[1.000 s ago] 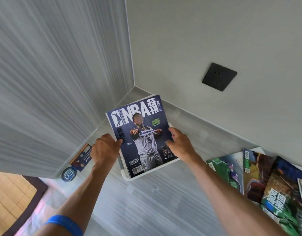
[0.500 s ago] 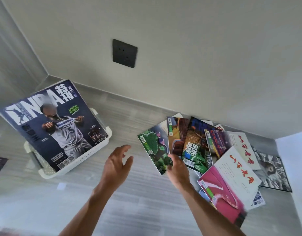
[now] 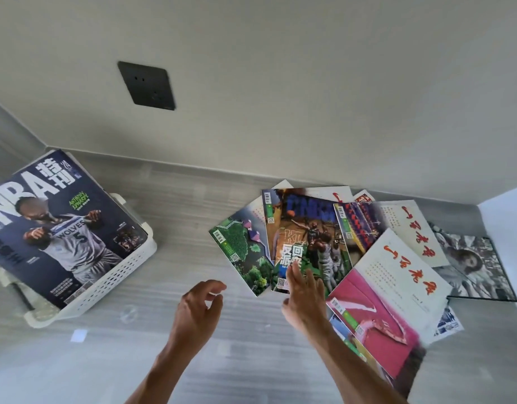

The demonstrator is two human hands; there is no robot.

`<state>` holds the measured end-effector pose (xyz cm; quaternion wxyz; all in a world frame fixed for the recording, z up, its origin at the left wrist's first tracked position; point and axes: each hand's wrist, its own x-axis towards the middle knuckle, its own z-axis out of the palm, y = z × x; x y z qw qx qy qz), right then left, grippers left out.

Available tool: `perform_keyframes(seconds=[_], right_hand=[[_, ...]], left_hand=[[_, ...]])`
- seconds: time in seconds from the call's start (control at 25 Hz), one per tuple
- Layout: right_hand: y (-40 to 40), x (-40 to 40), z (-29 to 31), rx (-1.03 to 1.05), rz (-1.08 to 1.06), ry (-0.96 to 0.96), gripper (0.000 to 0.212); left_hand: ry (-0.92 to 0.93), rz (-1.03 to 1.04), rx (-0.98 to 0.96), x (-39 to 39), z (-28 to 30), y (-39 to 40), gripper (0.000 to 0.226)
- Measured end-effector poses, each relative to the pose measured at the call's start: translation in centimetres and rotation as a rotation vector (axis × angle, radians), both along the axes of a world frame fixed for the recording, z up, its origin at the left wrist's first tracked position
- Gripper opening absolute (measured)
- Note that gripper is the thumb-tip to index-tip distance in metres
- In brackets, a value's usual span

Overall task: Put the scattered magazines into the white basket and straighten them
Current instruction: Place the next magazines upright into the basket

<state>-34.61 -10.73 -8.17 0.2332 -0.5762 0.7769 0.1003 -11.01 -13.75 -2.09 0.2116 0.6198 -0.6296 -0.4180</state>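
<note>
Head view: the white basket (image 3: 126,269) is sitting on the grey floor (image 3: 193,205) well to the left of the fanned pile of magazines, and the NBA magazine (image 3: 62,228) is lying tilted across its top, overhanging the basket's far and left rims. The scattered magazines are lying overlapped to the right of the basket, near the wall's base: a green-cover magazine (image 3: 242,252) nearest the basket, a basketball magazine (image 3: 307,237) overlapping it, then a pink-and-white magazine (image 3: 391,293), another white one with red characters (image 3: 408,228) and a black-and-white photo magazine (image 3: 475,266) farthest from the basket. The left hand (image 3: 199,310) is hovering above bare floor between basket and pile, fingers loosely curled, holding nothing. The right hand (image 3: 304,298) is reaching over the near edge of the basketball magazine, fingers fairly straight, gripping nothing; whether they are touching the cover I cannot tell. A black wall socket (image 3: 146,86) is sitting above, right of the basket.
</note>
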Motion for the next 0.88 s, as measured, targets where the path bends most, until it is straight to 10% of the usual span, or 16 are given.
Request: perform_keyframes(seconds=[0.32,0.68,0.88], right_hand=[[5.0,12.1,1.9,0.189,0.349,-0.363,0.083],[3.9,12.3,3.5,0.333,0.298,-0.572,0.085],[3.5,10.1,4.4,0.265,-0.013,-0.953,0.073]], left_hand=[[-0.275,0.110,0.494,-0.5,-2.7,1.4,0.058],[0.543,0.792,0.659,2.9,-4.2,2.0,0.044],[0.265,0.505,0.405,0.4,-4.0,1.8,0.033]])
